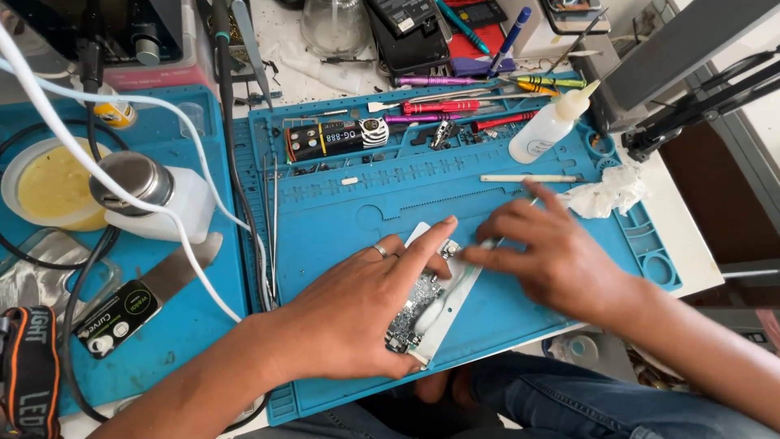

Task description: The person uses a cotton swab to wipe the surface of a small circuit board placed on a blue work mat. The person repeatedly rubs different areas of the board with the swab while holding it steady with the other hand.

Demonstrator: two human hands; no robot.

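Hands (357,313) on seemingly diagonal phone (429,305)

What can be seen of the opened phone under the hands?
The phone lies flat and slanted on the blue mat, back open, showing a grey circuit board inside a white frame. The left hand rests on it, forefinger stretched along its upper edge. The right hand touches its upper right part with a thin tool, blurred. Its lower end is near the mat's front edge.

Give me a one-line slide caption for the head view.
Left hand steadies an opened phone on a blue repair mat while the right hand works a thin tool across it.
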